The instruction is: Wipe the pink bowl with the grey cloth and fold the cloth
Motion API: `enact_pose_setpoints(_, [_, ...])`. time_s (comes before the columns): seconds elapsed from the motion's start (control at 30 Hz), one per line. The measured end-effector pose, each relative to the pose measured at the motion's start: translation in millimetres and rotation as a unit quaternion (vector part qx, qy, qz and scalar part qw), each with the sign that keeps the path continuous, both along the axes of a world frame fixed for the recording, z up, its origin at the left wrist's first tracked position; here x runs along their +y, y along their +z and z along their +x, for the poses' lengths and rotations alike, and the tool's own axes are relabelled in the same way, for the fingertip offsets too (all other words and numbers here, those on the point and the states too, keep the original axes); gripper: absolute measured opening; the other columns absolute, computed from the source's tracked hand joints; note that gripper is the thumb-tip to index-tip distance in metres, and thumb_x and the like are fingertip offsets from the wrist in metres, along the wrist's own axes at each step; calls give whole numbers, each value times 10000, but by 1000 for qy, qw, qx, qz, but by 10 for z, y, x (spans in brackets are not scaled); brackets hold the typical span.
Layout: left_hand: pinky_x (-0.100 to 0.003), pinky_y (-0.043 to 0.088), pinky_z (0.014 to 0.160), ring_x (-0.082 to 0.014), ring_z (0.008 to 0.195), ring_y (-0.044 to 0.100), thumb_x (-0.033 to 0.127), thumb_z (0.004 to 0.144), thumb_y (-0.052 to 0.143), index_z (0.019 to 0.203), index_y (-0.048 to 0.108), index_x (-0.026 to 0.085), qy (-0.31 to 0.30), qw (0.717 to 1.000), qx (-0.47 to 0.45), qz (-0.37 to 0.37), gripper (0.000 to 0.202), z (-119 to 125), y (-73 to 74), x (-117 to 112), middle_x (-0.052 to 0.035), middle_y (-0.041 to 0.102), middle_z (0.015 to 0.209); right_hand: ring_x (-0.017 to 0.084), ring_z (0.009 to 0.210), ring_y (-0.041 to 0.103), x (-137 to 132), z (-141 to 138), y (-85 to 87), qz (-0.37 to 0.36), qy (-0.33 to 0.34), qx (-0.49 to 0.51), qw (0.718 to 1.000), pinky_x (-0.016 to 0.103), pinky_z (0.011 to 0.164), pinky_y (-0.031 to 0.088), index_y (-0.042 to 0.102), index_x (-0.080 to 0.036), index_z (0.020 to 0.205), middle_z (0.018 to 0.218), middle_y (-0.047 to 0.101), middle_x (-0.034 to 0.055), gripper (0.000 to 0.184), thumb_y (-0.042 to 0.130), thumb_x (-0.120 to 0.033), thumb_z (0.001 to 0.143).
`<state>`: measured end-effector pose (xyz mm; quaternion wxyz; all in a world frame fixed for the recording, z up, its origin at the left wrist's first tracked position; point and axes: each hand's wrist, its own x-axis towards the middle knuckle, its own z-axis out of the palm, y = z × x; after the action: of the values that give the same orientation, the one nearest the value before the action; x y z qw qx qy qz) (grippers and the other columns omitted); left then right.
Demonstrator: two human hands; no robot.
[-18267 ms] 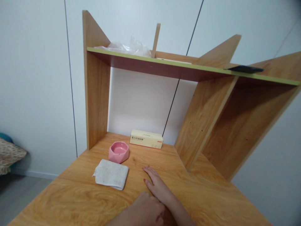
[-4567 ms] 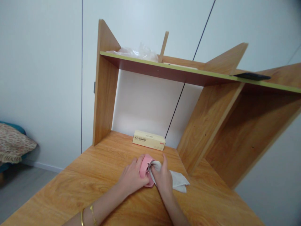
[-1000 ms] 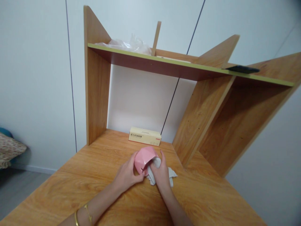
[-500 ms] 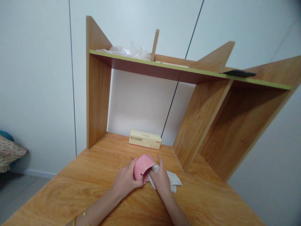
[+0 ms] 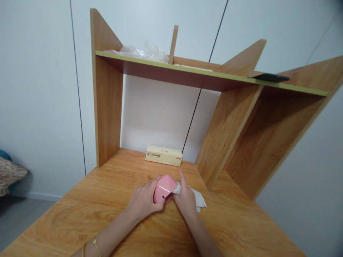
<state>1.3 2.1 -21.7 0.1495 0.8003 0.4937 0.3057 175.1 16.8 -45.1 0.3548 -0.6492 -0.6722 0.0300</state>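
Observation:
A small pink faceted dish [image 5: 164,188] is tipped on its side above the wooden desk [image 5: 107,210], its underside turned toward me. My left hand [image 5: 142,202] wraps round its left side and holds it. My right hand [image 5: 185,200] is closed on a white cloth [image 5: 197,202], pressing a bunched part of it against the dish's right side. The remainder of the cloth trails on the desk to the right of my hand.
A pale yellow box [image 5: 163,155] lies at the back of the desk against the wall. The wooden hutch has an upper shelf [image 5: 187,71] with crumpled clear plastic [image 5: 142,51] and a dark flat object [image 5: 270,77]. A slanted side panel [image 5: 227,132] stands to the right.
Over the last second the dish has tilted further, so its underside faces me more, and my right hand has shifted the cloth along its edge. Much earlier, dish and cloth lay on the desk.

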Motion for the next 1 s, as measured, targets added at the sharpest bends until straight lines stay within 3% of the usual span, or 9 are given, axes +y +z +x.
enact_pose_setpoints(0.1, [-389,397,899,-277,1083,510,403,727,551,1322,281,184,13,996,-91,4,689,-35,-62,58,-119,505,1237,199,596,594,9,-19,-33,-1,-5,75,997,255,549,387,264,-152,1348,629,617,3,624,441,-233,755])
enact_pose_setpoints(0.17, [-410,374,931,-284,1129,469,429,715,577,1335,246,156,11,989,-144,6,754,-37,-104,83,-145,463,1271,201,629,604,32,-34,-68,17,-10,155,988,275,581,425,283,-150,1340,729,647,33,617,446,-270,758])
enact_pose_setpoints(0.27, [-395,358,960,-270,1170,428,392,706,608,1329,238,145,-39,979,-201,7,766,-9,-162,94,-151,413,1313,209,890,600,92,-74,-141,53,29,279,959,304,751,454,348,-159,1304,1038,625,86,606,489,-322,737])
enact_pose_setpoints(0.37, [-336,419,900,-232,1087,504,313,721,578,1311,258,138,-55,973,-225,-5,694,12,-182,92,-129,487,1244,201,1031,546,131,-126,-185,40,82,328,940,304,844,430,364,-158,1289,1155,574,87,603,501,-342,731])
enact_pose_setpoints(0.5, [-339,440,859,-251,1020,549,310,667,596,1275,344,153,9,986,-165,-10,676,-12,-123,78,-108,557,1164,216,848,614,81,-139,-102,28,8,223,974,291,702,459,356,-141,1297,978,647,88,628,516,-292,709])
enact_pose_setpoints(0.6, [-352,437,862,-271,1016,556,340,628,623,1255,395,179,24,993,-116,-3,686,-22,-75,57,-99,567,1165,219,646,616,10,-94,2,33,-60,93,993,268,558,416,376,-169,1292,709,657,28,624,533,-288,700])
enact_pose_setpoints(0.67, [-358,433,869,-277,1025,552,338,619,625,1256,405,175,27,995,-95,3,694,-15,-66,44,-106,558,1183,211,599,607,-16,-68,37,28,-65,39,997,252,531,386,357,-186,1301,637,635,1,631,537,-306,709])
enact_pose_setpoints(0.87, [-355,439,857,-274,1025,555,375,641,609,1284,381,184,22,998,-51,18,709,3,-58,29,-109,560,1183,231,715,631,25,-93,-11,-84,-63,-6,994,244,533,358,195,-150,1365,763,656,62,712,510,-335,754])
enact_pose_setpoints(1.0, [-362,458,816,-289,984,578,414,640,613,1273,400,185,32,999,-33,16,706,8,-8,14,-109,586,1141,234,704,632,7,-96,29,-72,-80,-36,994,250,544,352,227,-171,1357,735,654,49,691,511,-356,755])
